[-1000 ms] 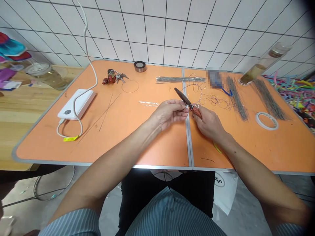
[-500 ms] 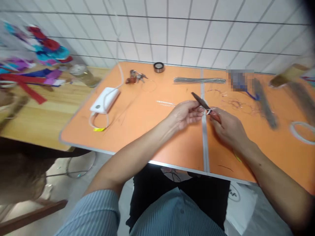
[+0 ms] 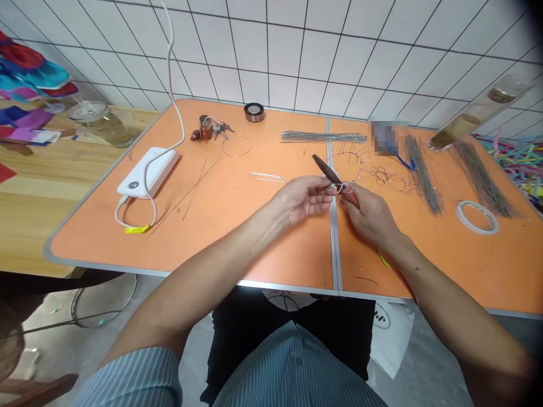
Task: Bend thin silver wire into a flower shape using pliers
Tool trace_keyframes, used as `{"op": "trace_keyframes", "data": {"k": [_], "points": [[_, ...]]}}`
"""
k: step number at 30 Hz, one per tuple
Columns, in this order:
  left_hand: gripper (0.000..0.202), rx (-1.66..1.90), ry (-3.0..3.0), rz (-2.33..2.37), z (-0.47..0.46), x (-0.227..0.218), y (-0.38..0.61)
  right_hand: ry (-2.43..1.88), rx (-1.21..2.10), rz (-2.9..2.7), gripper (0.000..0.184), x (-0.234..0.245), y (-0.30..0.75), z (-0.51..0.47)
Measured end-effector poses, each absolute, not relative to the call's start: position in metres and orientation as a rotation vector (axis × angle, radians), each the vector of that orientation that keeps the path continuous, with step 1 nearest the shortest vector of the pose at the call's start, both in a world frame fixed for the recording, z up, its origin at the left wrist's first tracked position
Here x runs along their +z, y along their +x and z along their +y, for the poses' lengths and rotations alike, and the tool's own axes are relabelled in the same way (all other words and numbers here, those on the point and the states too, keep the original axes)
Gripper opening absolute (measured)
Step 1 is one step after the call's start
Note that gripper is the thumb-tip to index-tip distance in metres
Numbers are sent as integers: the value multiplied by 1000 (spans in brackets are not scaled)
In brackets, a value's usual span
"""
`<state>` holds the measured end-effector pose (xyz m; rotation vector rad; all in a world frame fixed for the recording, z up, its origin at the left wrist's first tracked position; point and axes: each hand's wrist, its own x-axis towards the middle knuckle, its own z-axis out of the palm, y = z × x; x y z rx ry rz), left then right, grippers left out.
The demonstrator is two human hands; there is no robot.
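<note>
My right hand [image 3: 373, 216] is wrapped round the red handle of a pair of pliers [image 3: 326, 168], whose long dark jaws point up and to the left. Thumb and fingers of my left hand [image 3: 302, 199] pinch a thin, bent silver wire [image 3: 347, 186] beside the pliers. The wire loops across the tool between both hands; whether the jaws grip it, I cannot tell. Just beyond my right hand lie wire shapes bent into loops and a flower [image 3: 380, 175]. A few short silver wires [image 3: 268, 177] rest to the left of my left hand.
Straight wire bundles [image 3: 322, 137] lie at the back and right, near a roll of white tape [image 3: 477, 217]. A white power bank [image 3: 148, 172] with a cable, keys [image 3: 218, 130] and a dark tape roll [image 3: 254, 112] are on the left. A tilted clear tube [image 3: 475, 116] stands back right.
My view has shifted right, so the table's things sit further left and look sharper. Both hands stay close together, with the pliers still in my right hand and the wire in my left.
</note>
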<state>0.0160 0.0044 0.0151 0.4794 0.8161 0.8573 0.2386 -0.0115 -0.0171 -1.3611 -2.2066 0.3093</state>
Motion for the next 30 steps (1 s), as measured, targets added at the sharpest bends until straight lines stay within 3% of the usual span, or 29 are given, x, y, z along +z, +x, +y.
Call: {"op": "trace_keyframes", "data": {"k": [5, 13, 30], "points": [[21, 885, 534, 800, 4, 17, 15, -1349, 430, -2182, 16, -15, 238, -11], [12, 910, 649, 876, 1, 22, 14, -1367, 421, -2168, 19, -19, 240, -9], [15, 905, 712, 883, 4, 18, 12, -1306, 545, -2153, 16, -18, 238, -9]]}}
